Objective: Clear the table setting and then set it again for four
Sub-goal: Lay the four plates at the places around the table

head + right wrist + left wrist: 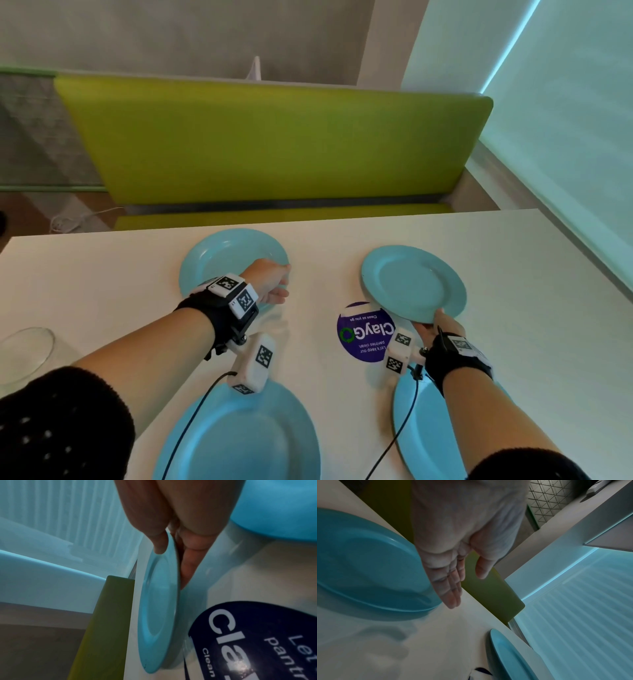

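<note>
The right hand [434, 330] is pinching the near rim of a light blue plate [413, 283], thumb [158, 539] lying on the upper face and the other fingers [189, 566] pressing underneath. The plate is riding tilted above the white table [513, 308], its far edge higher than the pinched edge, over the far right part of the tabletop.

The left hand [270, 281] is hovering at the right edge of a second blue plate [226, 253], which is lying flat on the far left side of the table. Its fingers [448, 585] are stretching out straight and together, thumb apart, gripping nothing; whether the fingertips are touching that plate's rim cannot be told.

Two more blue plates are resting flat at the near edge: one under the left forearm [246, 438], one under the right wrist [424, 431]. A clear glass [25, 353] is standing at the near left, well apart from the plates. A lime green bench seat [267, 144] is running along the far side of the table.

Between the four plates a round dark blue sticker [364, 334] is lying on the tabletop, partly under the lifted plate. It is reading "ClayGo", with "Clean as you go" and "Let's keep our pantries clean" in smaller type.
</note>
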`<action>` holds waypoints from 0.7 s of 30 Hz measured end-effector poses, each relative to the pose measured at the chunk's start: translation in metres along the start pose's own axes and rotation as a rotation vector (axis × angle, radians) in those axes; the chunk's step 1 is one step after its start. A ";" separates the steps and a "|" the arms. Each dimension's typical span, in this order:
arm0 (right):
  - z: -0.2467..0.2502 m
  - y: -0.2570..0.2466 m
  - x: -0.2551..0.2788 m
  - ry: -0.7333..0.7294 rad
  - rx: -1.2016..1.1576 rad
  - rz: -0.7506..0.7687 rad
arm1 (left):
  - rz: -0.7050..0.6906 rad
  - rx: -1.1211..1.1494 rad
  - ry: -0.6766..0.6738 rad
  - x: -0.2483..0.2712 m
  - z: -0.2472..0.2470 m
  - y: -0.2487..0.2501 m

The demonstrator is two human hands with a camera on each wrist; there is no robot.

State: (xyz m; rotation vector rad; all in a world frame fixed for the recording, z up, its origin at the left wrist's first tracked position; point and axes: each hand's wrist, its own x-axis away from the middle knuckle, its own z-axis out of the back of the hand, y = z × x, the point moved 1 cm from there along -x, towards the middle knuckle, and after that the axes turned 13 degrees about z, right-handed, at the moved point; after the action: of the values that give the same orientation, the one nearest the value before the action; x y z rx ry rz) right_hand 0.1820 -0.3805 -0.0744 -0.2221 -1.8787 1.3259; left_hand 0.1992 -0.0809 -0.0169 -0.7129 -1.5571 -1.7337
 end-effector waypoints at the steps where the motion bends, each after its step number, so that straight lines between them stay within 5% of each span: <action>1: -0.004 0.000 0.002 0.006 -0.011 -0.005 | 0.003 0.000 0.004 -0.001 0.000 0.000; 21: -0.044 0.007 -0.009 -0.044 0.100 -0.018 | 0.041 0.045 0.061 -0.012 0.023 -0.001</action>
State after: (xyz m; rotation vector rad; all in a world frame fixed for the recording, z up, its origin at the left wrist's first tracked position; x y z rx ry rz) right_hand 0.2162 -0.3513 -0.0800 -0.1254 -1.8405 1.4189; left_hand 0.2043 -0.0563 -0.0238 -0.6588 -1.5247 -1.6702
